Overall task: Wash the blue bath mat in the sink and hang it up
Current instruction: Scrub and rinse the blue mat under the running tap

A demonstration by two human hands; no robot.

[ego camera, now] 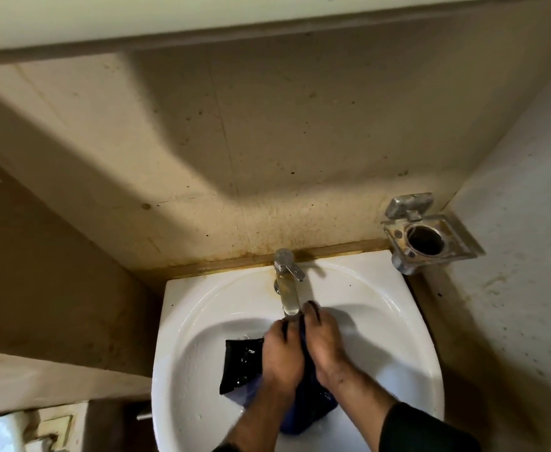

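Left side of the sink, the mat is bunched in the bowl, a dark wet flap spilling out toward the wall, blue folds under my wrists. My left hand is curled over the cloth, gripping it. The tap is right above; I can't tell whether water is running. My right hand squeezes the same bunch, both fists close together, looks like scrubbing fabric against fabric. Far right, a metal holder on the wall.
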